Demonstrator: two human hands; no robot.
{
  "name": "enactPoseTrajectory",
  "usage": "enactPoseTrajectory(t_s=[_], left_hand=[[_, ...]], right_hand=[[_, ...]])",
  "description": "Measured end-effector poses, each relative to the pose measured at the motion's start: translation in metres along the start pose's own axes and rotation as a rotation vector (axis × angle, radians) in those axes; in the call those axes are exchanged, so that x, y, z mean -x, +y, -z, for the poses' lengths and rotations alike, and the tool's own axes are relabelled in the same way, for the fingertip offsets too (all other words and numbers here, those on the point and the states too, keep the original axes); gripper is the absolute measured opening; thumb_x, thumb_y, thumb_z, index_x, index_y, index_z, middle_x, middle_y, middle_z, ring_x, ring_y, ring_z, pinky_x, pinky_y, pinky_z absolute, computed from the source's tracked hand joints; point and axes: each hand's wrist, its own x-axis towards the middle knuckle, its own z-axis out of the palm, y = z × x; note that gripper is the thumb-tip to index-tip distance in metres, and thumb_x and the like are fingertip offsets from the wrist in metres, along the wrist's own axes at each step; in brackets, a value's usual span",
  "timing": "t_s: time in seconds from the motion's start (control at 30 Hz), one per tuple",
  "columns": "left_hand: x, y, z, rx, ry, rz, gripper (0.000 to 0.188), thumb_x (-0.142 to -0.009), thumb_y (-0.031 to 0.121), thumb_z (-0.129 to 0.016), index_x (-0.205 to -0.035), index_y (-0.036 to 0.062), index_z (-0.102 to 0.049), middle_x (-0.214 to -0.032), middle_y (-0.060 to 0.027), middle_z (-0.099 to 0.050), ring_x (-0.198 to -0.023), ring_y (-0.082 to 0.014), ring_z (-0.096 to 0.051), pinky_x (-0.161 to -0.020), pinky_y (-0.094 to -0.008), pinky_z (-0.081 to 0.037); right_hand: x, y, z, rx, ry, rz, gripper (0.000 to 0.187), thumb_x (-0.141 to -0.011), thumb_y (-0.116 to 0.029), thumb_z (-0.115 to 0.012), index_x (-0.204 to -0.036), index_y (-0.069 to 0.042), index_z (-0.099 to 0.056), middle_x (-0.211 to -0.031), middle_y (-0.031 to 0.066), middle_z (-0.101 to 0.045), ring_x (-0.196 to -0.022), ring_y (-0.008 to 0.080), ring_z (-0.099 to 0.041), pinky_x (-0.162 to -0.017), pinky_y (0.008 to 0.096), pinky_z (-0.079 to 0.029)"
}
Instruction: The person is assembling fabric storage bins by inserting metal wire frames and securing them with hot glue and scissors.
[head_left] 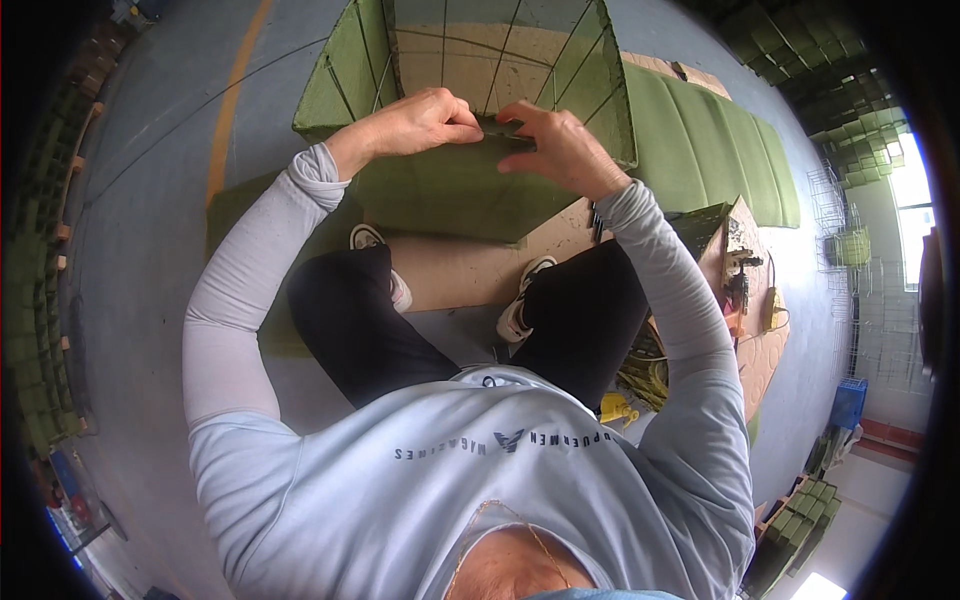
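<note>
- Over brown cardboard [440,275] in front of the person, I see the green box [345,85], side walls standing, thin wires [444,45] running across it; I judge its shape mostly formed.
- Just beside it, right, a padded green panel [710,145] lies flat.
- The near panel [450,190] slopes toward the person; its rim looks to me unfinished, though any fastening is too small to tell.
- At that rim, the left hand [425,118] is closed in a pinch, on what I cannot tell; the right hand [565,150] has thumb and forefinger parted, gripping nothing I can make out.
- Dark lettering [565,440] and a small emblem [509,441] mark the pale shirt [490,410]; I can read no other label.
</note>
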Motion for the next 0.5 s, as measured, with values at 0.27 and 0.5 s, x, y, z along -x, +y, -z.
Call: enactPoseTrajectory(t_s=[0.27, 0.5], left_hand=[[0.002, 0.000, 0.000, -0.031, 0.028, 0.003, 0.031, -0.089, 0.025, -0.058, -0.089, -0.0055, -0.063, -0.079, -0.0066, -0.055, -0.070, -0.0166, -0.050, -0.064, -0.0316, -0.039], [0.000, -0.001, -0.001, -0.039, 0.034, -0.033, 0.031, -0.089, 0.025, -0.058, -0.088, -0.0054, -0.063, -0.076, -0.0062, -0.054, -0.067, -0.0169, -0.048, -0.062, -0.0320, -0.039]], right_hand=[[0.003, 0.006, 0.012, 0.202, -0.164, 0.020, 0.056, -0.074, -0.026, -0.072, -0.118, 0.001, -0.052, -0.086, 0.0226, -0.064, -0.083, 0.0362, -0.063, -0.075, 0.0410, -0.050], [-0.010, 0.007, -0.007, 0.392, -0.144, 0.013, 0.042, -0.078, -0.038, -0.067, -0.099, -0.002, -0.066, -0.077, 0.0170, -0.064, -0.079, 0.0340, -0.062, -0.074, 0.0400, -0.049]])
